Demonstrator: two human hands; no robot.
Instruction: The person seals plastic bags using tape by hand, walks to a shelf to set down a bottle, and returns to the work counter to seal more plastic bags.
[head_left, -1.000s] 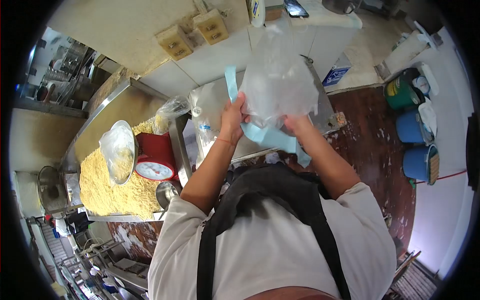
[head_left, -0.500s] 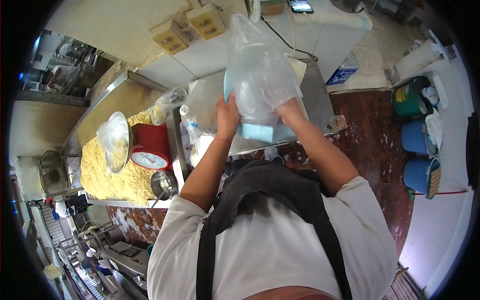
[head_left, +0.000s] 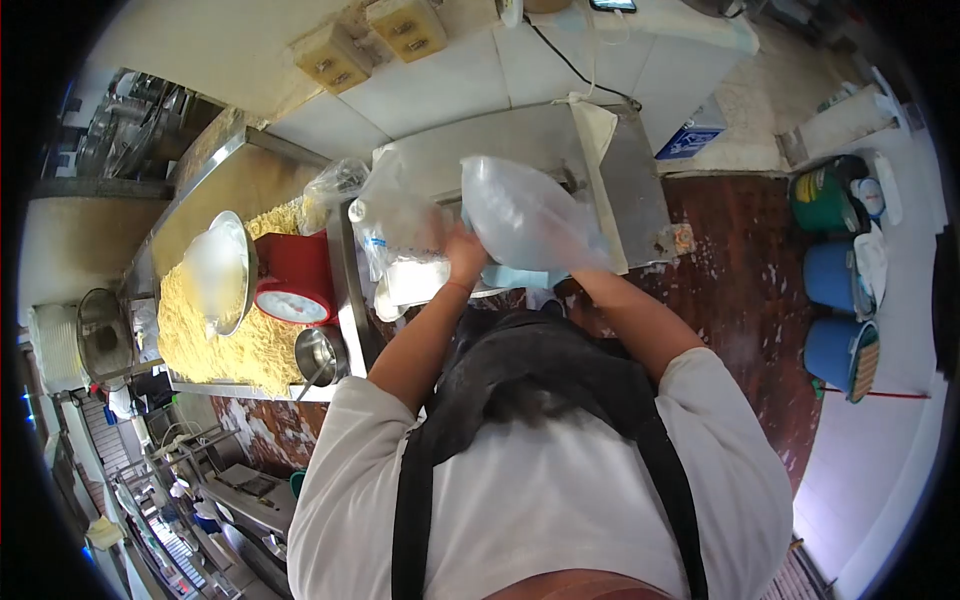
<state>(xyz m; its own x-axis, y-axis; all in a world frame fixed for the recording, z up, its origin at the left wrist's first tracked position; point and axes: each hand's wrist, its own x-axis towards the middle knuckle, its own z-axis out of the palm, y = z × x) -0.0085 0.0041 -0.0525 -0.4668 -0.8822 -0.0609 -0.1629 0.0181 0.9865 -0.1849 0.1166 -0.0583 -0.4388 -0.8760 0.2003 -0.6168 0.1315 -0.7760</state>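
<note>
A puffed-out clear plastic bag (head_left: pixel 520 205) is between my hands, above the metal worktop. My left hand (head_left: pixel 464 256) is closed at the bag's left side, on a light-blue sheet (head_left: pixel 525 278) that shows below and beside the bag. My right hand (head_left: pixel 582 255) is at the bag's right side; its fingers are blurred and seen through the film, and it seems to grip the bag. Left of my left hand lies another clear plastic bag (head_left: pixel 395 225) with blue print.
Left stands a metal tray (head_left: pixel 345 265) heaped with yellow noodles (head_left: pixel 205 355). On them are a red scale (head_left: pixel 292 275), a bag-lined metal pan (head_left: pixel 240 285) and a metal pot (head_left: pixel 320 352). Blue buckets (head_left: pixel 832 345) line the right wall. A phone (head_left: pixel 612 5) lies on the back ledge.
The clear bag has come down towards me and its top has sunk from tall to low and rounded. Both hands have lowered slightly in step with it.
</note>
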